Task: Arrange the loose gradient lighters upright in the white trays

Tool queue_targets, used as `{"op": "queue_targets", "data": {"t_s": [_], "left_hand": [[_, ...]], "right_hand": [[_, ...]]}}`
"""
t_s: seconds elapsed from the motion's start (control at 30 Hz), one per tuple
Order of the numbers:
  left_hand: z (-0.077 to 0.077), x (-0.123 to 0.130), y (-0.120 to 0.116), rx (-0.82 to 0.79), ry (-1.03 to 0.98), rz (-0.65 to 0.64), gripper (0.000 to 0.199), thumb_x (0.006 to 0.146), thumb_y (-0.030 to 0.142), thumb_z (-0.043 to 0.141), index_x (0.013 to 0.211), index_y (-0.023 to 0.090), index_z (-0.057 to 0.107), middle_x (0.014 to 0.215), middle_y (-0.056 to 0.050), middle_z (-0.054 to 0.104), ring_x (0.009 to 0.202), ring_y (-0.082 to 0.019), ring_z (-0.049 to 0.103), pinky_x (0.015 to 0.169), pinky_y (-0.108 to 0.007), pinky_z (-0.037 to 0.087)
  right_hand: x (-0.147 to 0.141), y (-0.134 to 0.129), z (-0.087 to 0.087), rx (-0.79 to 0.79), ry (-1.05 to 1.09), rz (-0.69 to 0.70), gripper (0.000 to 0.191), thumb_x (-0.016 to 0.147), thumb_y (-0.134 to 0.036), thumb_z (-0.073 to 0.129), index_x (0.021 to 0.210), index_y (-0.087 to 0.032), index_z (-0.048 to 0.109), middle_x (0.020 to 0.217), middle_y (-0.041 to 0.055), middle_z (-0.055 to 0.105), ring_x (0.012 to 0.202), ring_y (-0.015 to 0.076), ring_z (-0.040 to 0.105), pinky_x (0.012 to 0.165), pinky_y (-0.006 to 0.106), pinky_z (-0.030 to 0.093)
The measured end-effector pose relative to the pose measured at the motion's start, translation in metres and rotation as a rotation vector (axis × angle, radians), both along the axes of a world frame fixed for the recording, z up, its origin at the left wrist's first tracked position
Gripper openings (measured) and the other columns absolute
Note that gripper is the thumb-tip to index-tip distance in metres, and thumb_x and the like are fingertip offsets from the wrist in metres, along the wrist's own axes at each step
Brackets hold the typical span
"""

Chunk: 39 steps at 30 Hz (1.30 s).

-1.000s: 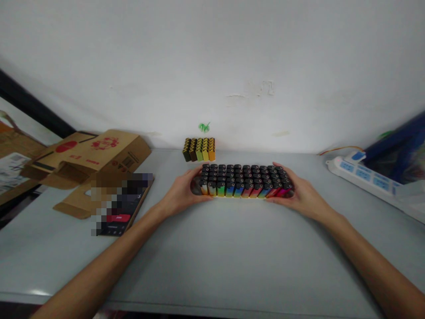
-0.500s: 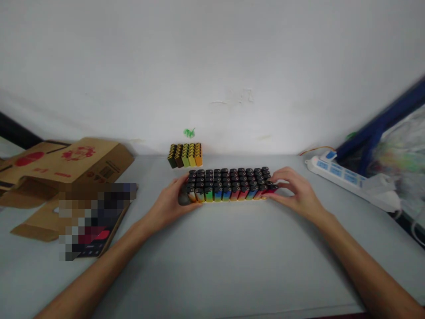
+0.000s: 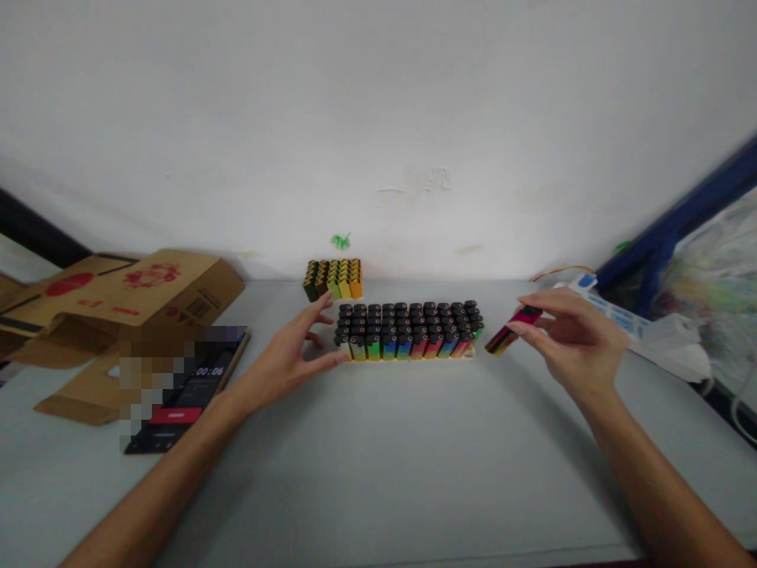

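Observation:
Rows of upright lighters (image 3: 411,331) with black tops and coloured bodies stand packed in a pale tray (image 3: 470,355) on the table. To the right of them, my right hand (image 3: 573,339) pinches one pink and yellow lighter (image 3: 513,330), held tilted with its black top up and its lower end toward the tray. A gap shows at the tray's front right corner. My left hand (image 3: 289,347) rests at the left end of the rows, fingers spread, the thumb at the front left lighter.
Behind the rows stands a smaller block of lighters (image 3: 332,280) in dark, green and orange. Open cardboard boxes (image 3: 171,292) and a phone (image 3: 195,394) lie at the left. A white power strip (image 3: 680,347) is at the right, near a blue frame (image 3: 680,221).
My right hand has pulled the pink lighter out of the front right corner and moved it right and up. My left hand's fingers have loosened from the rows' left end.

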State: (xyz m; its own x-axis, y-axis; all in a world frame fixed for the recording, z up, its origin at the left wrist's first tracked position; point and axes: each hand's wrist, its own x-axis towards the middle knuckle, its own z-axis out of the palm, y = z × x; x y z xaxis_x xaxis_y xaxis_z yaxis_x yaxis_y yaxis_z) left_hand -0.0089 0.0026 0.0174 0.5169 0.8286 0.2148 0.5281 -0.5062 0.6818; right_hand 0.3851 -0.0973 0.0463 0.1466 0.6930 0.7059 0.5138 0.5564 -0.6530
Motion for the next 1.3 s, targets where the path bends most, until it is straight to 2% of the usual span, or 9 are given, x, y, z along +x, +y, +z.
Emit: {"op": "queue_targets", "data": {"t_s": [0.1, 0.2, 0.3, 0.4, 0.47, 0.57, 0.67, 1.0, 1.3], "left_hand": [[0.02, -0.002, -0.012, 0.179, -0.093, 0.176, 0.044, 0.103, 0.047, 0.051, 0.139, 0.022, 0.058, 0.142, -0.013, 0.057, 0.123, -0.027, 0.061, 0.097, -0.04, 0.057], [0.033, 0.005, -0.033, 0.408, -0.163, 0.314, 0.022, 0.101, 0.041, 0.056, 0.106, 0.022, 0.066, 0.109, -0.008, 0.067, 0.098, -0.022, 0.064, 0.09, -0.038, 0.055], [0.036, 0.02, -0.058, 0.376, -0.232, 0.128, 0.018, 0.098, 0.035, 0.06, 0.085, 0.023, 0.061, 0.075, -0.001, 0.063, 0.069, -0.017, 0.061, 0.069, -0.033, 0.054], [0.03, 0.038, -0.08, 0.139, -0.254, -0.097, 0.013, 0.094, 0.033, 0.069, 0.097, 0.022, 0.064, 0.083, -0.003, 0.071, 0.07, -0.016, 0.066, 0.068, -0.03, 0.057], [0.023, 0.049, -0.088, -0.106, -0.334, -0.202, 0.026, 0.093, 0.035, 0.073, 0.113, 0.023, 0.061, 0.093, -0.004, 0.076, 0.077, -0.017, 0.071, 0.071, -0.03, 0.06], [0.013, 0.057, -0.091, -0.395, -0.526, -0.15, 0.042, 0.091, 0.035, 0.076, 0.123, 0.024, 0.051, 0.087, -0.002, 0.077, 0.073, -0.017, 0.074, 0.071, -0.032, 0.063], [0.009, 0.056, -0.088, -0.542, -0.623, -0.12, 0.048, 0.088, 0.033, 0.08, 0.123, 0.024, 0.048, 0.084, -0.001, 0.077, 0.071, -0.017, 0.075, 0.07, -0.031, 0.063], [0.019, 0.049, -0.086, -0.471, -0.606, -0.101, 0.048, 0.09, 0.03, 0.078, 0.135, 0.02, 0.062, 0.082, -0.002, 0.078, 0.072, -0.018, 0.076, 0.07, -0.031, 0.066], [0.022, 0.049, -0.085, -0.501, -0.61, -0.09, 0.052, 0.089, 0.025, 0.079, 0.137, 0.016, 0.059, 0.081, -0.003, 0.08, 0.068, -0.016, 0.076, 0.067, -0.027, 0.065]], "right_hand": [[-0.021, -0.002, 0.004, -0.12, 0.108, 0.144, 0.022, 0.083, -0.029, 0.087, 0.103, -0.026, 0.079, 0.093, 0.0065, 0.074, 0.081, 0.0197, 0.073, 0.059, 0.03, 0.069], [-0.05, -0.001, 0.005, -0.29, 0.221, 0.283, 0.021, 0.082, -0.032, 0.088, 0.098, -0.022, 0.08, 0.084, 0.0043, 0.074, 0.063, 0.0158, 0.072, 0.049, 0.026, 0.065], [-0.082, 0.001, 0.005, -0.472, 0.321, 0.402, 0.025, 0.079, -0.036, 0.09, 0.092, -0.018, 0.078, 0.072, 0.0017, 0.073, 0.047, 0.0142, 0.068, 0.043, 0.027, 0.063], [-0.109, 0.004, 0.004, -0.6, 0.383, 0.496, 0.029, 0.077, -0.041, 0.09, 0.088, -0.017, 0.077, 0.064, 0.0012, 0.074, 0.046, 0.0166, 0.07, 0.044, 0.028, 0.063], [-0.124, 0.005, 0.003, -0.629, 0.382, 0.521, 0.031, 0.076, -0.043, 0.091, 0.088, -0.017, 0.077, 0.063, 0.0015, 0.075, 0.047, 0.0173, 0.07, 0.045, 0.028, 0.062], [-0.138, 0.009, 0.0, -0.632, 0.347, 0.497, 0.033, 0.074, -0.046, 0.091, 0.087, -0.018, 0.078, 0.064, 0.0018, 0.076, 0.048, 0.0171, 0.071, 0.047, 0.028, 0.061], [-0.145, 0.013, -0.001, -0.678, 0.38, 0.507, 0.037, 0.07, -0.048, 0.093, 0.084, -0.019, 0.076, 0.061, 0.0002, 0.074, 0.048, 0.0163, 0.07, 0.047, 0.027, 0.059], [-0.141, 0.014, -0.001, -0.846, 0.475, 0.737, 0.036, 0.073, -0.045, 0.092, 0.086, -0.016, 0.074, 0.074, 0.0014, 0.077, 0.067, 0.0151, 0.072, 0.066, 0.027, 0.058], [-0.145, 0.011, -0.007, -0.818, 0.576, 0.762, 0.028, 0.078, -0.038, 0.09, 0.085, -0.017, 0.072, 0.073, -0.0006, 0.074, 0.064, 0.0123, 0.069, 0.064, 0.025, 0.057]]}}
